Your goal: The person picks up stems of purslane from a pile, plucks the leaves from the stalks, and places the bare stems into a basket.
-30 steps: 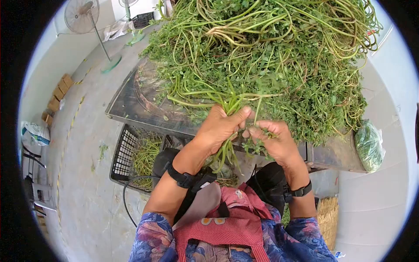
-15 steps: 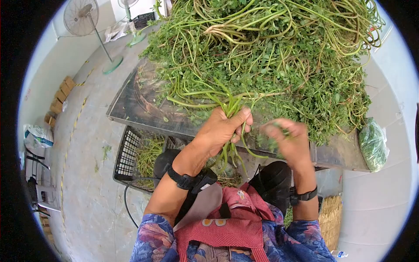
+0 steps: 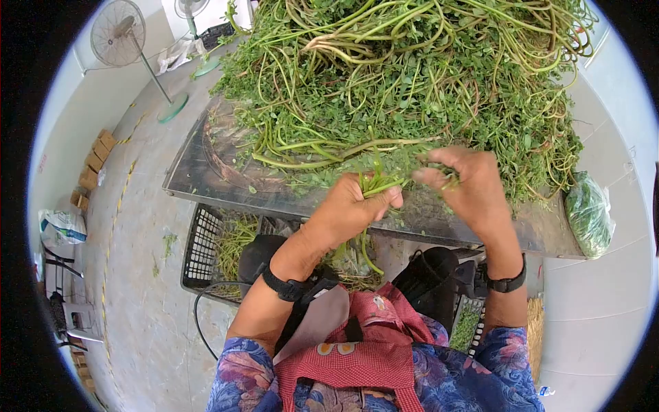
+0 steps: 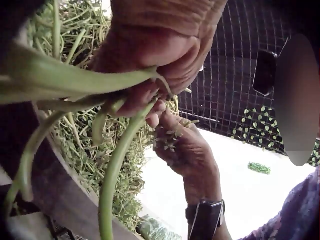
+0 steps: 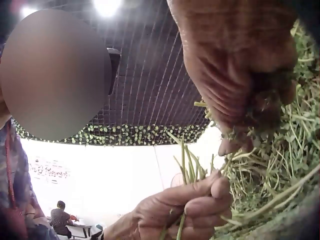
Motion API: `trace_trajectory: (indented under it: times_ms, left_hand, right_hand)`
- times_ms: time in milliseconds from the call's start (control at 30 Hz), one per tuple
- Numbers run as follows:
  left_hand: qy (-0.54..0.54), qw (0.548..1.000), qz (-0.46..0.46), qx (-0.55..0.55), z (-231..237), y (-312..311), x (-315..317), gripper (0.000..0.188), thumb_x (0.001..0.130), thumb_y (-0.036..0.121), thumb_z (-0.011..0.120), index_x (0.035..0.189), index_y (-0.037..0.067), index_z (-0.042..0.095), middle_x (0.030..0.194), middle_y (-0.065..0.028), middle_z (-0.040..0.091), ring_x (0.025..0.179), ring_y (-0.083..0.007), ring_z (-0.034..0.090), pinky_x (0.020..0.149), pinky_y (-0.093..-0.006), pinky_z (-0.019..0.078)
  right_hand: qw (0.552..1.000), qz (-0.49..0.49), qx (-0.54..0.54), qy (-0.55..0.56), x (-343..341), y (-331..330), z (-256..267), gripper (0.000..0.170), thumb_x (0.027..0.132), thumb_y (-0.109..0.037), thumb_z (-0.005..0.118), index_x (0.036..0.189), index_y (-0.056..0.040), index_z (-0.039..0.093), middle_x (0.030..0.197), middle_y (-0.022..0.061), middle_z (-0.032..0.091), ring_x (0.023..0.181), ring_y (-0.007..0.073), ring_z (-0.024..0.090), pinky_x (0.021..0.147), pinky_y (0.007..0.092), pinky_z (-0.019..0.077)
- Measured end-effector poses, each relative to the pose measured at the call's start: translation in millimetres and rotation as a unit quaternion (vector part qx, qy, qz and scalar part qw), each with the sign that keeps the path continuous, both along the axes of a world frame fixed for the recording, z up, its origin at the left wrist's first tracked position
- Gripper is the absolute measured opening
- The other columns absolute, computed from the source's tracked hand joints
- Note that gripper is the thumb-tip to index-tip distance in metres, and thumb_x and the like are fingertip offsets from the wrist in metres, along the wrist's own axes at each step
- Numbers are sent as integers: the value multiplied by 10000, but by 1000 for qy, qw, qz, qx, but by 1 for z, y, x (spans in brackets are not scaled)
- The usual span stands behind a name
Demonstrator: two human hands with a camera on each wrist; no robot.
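My left hand (image 3: 352, 206) grips a small bunch of green stems (image 3: 369, 184) just over the table's front edge. Their cut-looking ends poke out above the thumb, and more stems hang below the fist, large in the left wrist view. To the right, my right hand (image 3: 473, 189) is raised with curled fingers, slightly blurred. Small leafy sprigs (image 4: 171, 141) show in its grasp in the left wrist view. In the right wrist view the two hands' fingertips come close together. A big heap of leafy greens (image 3: 412, 103) lies behind both hands, with loose thick stems (image 3: 295, 163) at its front.
The dark table (image 3: 199, 165) carries the heap. A bag of greens (image 3: 589, 214) sits at its right end. Below stand a black crate (image 3: 200, 247) of stems and another crate of small leaves (image 3: 467, 323). A fan (image 3: 123, 31) stands on the floor at far left.
My right hand has left the stems by my left thumb and moved right and up, taking leafy bits along. My left hand stays near the same place, its stems now tilted more to the right.
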State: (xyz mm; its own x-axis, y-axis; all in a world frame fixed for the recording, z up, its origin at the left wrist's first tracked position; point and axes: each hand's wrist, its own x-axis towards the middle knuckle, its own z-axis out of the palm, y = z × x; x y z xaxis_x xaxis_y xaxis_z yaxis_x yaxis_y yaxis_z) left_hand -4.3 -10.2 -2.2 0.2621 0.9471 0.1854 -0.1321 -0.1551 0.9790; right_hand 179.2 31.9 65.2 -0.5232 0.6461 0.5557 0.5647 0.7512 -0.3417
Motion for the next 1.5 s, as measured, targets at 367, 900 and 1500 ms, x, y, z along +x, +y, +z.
trace_trajectory:
  times_ms: [367, 900, 1500]
  left_hand:
    - [-55, 995, 32, -71, 10, -3, 6, 232, 826, 259, 655, 918, 47, 641, 638, 38, 551, 435, -25, 330, 392, -199, 220]
    - [-73, 985, 62, -143, 9, 0, -2, 231, 817, 199, 676, 898, -3, 600, 834, -91, 672, 415, -42, 361, 348, -203, 274]
    - [-61, 983, 59, -161, 3, 0, 6, 240, 802, 230, 694, 864, 5, 639, 637, 4, 581, 408, -37, 339, 363, -203, 238]
  right_hand:
    - [995, 51, -79, 23, 0, -1, -23, 105, 760, -89, 666, 802, 3, 638, 659, 132, 605, 612, 224, 601, 594, 306, 456]
    - [844, -110, -414, 322, 68, 6, -5, 134, 806, -142, 616, 894, -69, 684, 644, -19, 553, 536, 47, 450, 387, 212, 309]
    - [971, 60, -222, 70, 22, -12, -47, 149, 789, -130, 659, 875, -7, 656, 761, 132, 645, 685, 197, 615, 655, 287, 467]
